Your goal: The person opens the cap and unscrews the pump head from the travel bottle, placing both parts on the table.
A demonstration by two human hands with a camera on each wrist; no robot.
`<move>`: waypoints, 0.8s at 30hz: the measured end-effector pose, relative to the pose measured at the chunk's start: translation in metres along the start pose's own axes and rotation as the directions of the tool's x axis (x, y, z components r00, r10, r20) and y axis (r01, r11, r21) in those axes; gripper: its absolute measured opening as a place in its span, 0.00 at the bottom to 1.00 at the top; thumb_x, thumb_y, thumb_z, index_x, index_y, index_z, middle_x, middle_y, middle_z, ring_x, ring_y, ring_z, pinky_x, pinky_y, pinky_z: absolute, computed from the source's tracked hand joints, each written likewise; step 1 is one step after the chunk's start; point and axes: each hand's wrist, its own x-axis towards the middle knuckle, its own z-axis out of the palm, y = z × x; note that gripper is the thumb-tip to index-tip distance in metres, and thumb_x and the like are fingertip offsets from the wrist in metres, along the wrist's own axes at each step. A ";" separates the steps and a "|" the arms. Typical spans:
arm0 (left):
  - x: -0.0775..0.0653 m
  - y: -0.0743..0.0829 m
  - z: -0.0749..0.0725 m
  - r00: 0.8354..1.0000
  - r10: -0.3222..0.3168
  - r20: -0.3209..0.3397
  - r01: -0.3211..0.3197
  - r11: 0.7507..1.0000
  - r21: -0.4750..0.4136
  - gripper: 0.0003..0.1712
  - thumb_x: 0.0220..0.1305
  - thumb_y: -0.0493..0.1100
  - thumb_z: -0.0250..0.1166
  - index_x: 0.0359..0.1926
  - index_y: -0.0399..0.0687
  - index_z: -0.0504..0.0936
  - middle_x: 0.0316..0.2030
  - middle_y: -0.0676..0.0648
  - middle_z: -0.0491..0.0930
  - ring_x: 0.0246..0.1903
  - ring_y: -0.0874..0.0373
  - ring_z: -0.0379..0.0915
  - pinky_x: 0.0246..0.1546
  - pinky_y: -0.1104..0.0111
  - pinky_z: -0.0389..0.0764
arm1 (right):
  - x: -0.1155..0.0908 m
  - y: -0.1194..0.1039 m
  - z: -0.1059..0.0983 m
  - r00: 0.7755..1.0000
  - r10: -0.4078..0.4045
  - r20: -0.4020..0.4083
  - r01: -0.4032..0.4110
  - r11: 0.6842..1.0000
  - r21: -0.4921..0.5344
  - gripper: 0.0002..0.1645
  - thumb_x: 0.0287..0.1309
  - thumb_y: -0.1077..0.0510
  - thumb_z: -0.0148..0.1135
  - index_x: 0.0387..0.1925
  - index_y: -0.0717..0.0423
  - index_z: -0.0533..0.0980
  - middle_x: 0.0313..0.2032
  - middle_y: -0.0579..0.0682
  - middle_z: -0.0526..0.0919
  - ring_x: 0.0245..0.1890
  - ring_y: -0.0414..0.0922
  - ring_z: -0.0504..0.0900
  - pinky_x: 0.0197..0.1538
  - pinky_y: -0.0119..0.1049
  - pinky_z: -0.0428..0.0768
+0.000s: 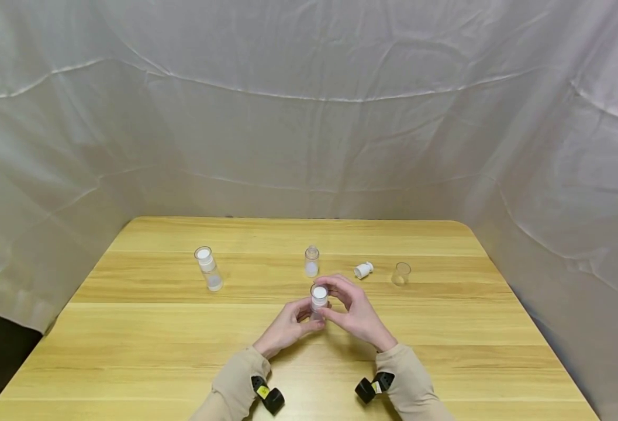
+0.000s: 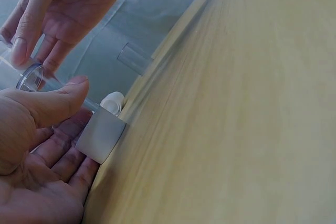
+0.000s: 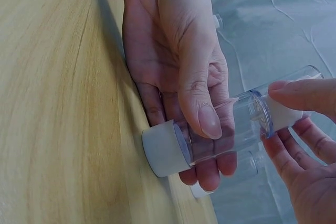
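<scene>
Between both hands, at the middle of the table, stands a small clear pump bottle (image 1: 319, 298) with a white top inside a clear cap. Its white base (image 3: 165, 148) is down at the tabletop. My left hand (image 1: 286, 326) grips the clear body low down, thumb (image 2: 63, 100) on one side and fingers round the other. Higher up, my right hand (image 1: 355, 310) pinches the capped top between thumb (image 3: 294, 95) and fingers. Just behind the hands are an uncapped clear bottle (image 1: 311, 263) and a white pump head (image 1: 363, 269) lying on its side.
A second capped pump bottle (image 1: 209, 269) stands at the back left of the wooden table (image 1: 156, 351). To the right of the pump head is a loose clear cap (image 1: 401, 273). Pale curtains (image 1: 309, 128) hang around the table's back and sides.
</scene>
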 end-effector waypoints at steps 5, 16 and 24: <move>0.000 0.001 0.000 1.000 -0.007 -0.002 0.007 1.000 -0.001 0.26 0.67 0.37 0.65 0.65 0.37 0.75 0.62 0.36 0.78 0.67 0.39 0.70 0.74 0.44 0.65 | 0.001 -0.001 0.000 1.000 -0.025 -0.017 0.025 1.000 0.003 0.30 0.51 0.78 0.67 0.58 0.72 0.72 0.51 0.69 0.78 0.55 0.30 0.78 0.66 0.28 0.79; 0.000 0.001 0.002 1.000 -0.007 -0.004 0.007 1.000 0.013 0.26 0.68 0.37 0.64 0.66 0.37 0.74 0.62 0.36 0.79 0.66 0.40 0.71 0.74 0.44 0.66 | 0.000 -0.014 -0.006 0.976 -0.093 -0.199 0.102 0.994 0.034 0.33 0.49 0.81 0.67 0.59 0.75 0.70 0.55 0.59 0.79 0.57 0.32 0.79 0.66 0.26 0.78; 0.000 0.001 0.001 1.000 0.008 0.006 -0.008 1.000 -0.007 0.26 0.67 0.37 0.65 0.65 0.35 0.74 0.62 0.35 0.79 0.67 0.38 0.70 0.75 0.44 0.64 | -0.003 -0.014 -0.032 0.932 -0.093 -0.351 0.022 0.979 -0.201 0.34 0.41 0.81 0.71 0.55 0.75 0.72 0.51 0.59 0.82 0.51 0.36 0.82 0.59 0.23 0.81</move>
